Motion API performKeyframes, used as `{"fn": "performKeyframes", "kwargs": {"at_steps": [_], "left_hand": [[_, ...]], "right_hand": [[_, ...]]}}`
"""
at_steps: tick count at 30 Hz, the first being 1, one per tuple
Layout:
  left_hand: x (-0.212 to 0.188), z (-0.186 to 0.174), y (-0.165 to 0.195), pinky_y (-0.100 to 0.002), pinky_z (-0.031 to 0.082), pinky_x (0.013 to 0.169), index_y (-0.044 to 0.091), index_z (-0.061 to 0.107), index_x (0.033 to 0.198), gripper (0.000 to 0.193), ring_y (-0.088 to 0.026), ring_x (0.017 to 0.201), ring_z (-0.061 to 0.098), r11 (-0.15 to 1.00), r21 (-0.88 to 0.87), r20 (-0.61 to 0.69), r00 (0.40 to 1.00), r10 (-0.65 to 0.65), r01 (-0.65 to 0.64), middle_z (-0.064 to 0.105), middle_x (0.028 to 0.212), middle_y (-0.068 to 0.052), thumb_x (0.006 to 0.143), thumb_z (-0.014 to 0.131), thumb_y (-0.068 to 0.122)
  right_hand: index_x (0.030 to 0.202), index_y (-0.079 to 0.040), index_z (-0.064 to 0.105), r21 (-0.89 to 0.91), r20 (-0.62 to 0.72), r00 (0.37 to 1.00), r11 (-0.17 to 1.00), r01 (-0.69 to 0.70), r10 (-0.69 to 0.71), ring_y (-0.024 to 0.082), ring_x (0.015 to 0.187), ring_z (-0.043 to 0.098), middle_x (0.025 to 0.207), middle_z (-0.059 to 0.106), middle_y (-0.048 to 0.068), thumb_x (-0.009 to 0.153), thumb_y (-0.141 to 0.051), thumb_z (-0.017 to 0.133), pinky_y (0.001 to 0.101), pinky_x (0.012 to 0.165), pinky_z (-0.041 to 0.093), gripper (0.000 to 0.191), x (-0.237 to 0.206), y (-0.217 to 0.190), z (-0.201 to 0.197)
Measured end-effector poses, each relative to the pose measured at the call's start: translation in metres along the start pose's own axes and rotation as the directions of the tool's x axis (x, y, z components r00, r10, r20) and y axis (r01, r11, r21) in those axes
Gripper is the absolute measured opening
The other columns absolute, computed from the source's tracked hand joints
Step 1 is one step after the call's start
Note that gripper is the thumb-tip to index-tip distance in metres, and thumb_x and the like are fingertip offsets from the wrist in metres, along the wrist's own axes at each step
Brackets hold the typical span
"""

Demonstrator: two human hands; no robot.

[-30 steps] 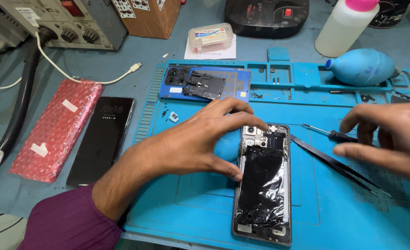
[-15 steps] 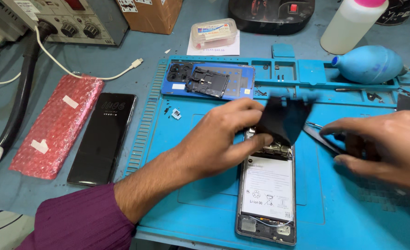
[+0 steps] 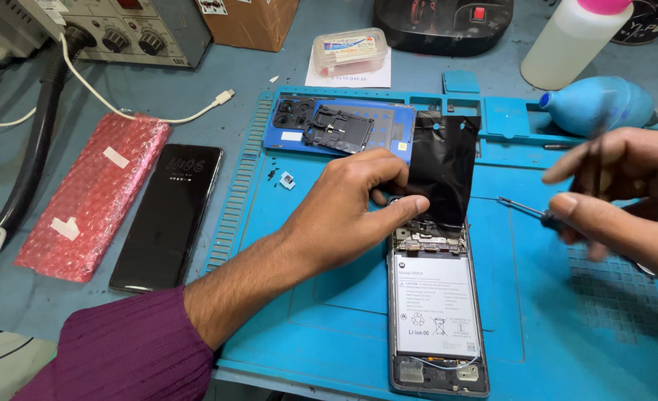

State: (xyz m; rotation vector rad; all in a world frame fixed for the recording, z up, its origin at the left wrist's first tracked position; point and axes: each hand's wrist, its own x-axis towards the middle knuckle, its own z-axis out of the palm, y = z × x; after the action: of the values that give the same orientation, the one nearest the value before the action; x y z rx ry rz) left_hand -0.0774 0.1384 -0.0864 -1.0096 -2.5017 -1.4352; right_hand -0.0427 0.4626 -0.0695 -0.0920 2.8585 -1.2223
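- Head view: I'm seeing the left hand (image 3: 351, 204) pinching a black sheet (image 3: 442, 167), lifting it above the opened phone (image 3: 434, 304) lying on the blue mat (image 3: 329, 297).
- The right hand (image 3: 626, 197) is gripping tweezers (image 3: 596, 160), hovering right of the sheet.

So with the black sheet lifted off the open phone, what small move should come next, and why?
Probably the left hand should carry the black sheet clear and lay it on the blue mat: it hangs above the open phone, whose white battery is bare, and the right hand holds a screwdriver.
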Motion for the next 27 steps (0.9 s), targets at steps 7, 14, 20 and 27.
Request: {"fn": "performKeyframes", "kwargs": {"at_steps": [7, 14, 20, 27], "left_hand": [[-0.001, -0.005, -0.002, -0.03, 0.056, 0.065, 0.0, 0.065, 0.088, 0.026, -0.016, 0.076, 0.07, 0.998, -0.015, -0.014, 0.998, -0.059, 0.059, 0.069, 0.085, -0.008, 0.088, 0.077, 0.023], [-0.001, -0.009, -0.005, -0.029, 0.057, 0.065, 0.0, 0.064, 0.087, 0.025, -0.015, 0.075, 0.071, 0.998, -0.039, -0.015, 0.998, -0.059, 0.059, 0.069, 0.085, -0.008, 0.088, 0.077, 0.021], [-0.002, -0.01, -0.003, -0.03, 0.057, 0.064, -0.001, 0.063, 0.086, 0.026, -0.016, 0.074, 0.071, 0.997, -0.04, -0.018, 0.998, -0.06, 0.059, 0.068, 0.085, -0.009, 0.088, 0.077, 0.02], [-0.003, -0.01, -0.001, -0.031, 0.057, 0.062, -0.002, 0.062, 0.086, 0.026, -0.016, 0.073, 0.07, 0.997, -0.042, -0.016, 0.998, -0.058, 0.057, 0.067, 0.084, -0.009, 0.088, 0.076, 0.019]], "right_hand": [[0.105, -0.002, 0.074, 0.052, 0.003, 0.998, 0.997, 0.06, -0.06, 0.024, 0.082, 0.077, 0.094, 0.076, 0.015, 0.096, -0.018, 0.07, 0.0387, 0.073, 0.065, 0.019, -0.005, -0.011, 0.006], [0.096, -0.005, 0.068, -0.009, 0.087, 0.966, 0.97, 0.244, -0.242, 0.017, 0.077, 0.064, 0.089, 0.071, 0.009, 0.102, -0.018, 0.058, 0.0343, 0.071, 0.057, 0.017, -0.003, -0.007, 0.017], [0.12, -0.028, 0.079, -0.334, 0.429, 0.877, 0.864, 0.376, -0.216, 0.014, 0.077, 0.06, 0.093, 0.059, 0.0, 0.085, -0.016, 0.07, 0.0333, 0.065, 0.054, 0.039, -0.003, -0.018, 0.029], [0.131, -0.047, 0.074, -0.503, 0.458, 0.882, 0.786, 0.359, -0.111, 0.017, 0.073, 0.07, 0.11, 0.061, -0.004, 0.077, -0.018, 0.076, 0.0379, 0.066, 0.058, 0.061, -0.005, -0.052, 0.041]]}}
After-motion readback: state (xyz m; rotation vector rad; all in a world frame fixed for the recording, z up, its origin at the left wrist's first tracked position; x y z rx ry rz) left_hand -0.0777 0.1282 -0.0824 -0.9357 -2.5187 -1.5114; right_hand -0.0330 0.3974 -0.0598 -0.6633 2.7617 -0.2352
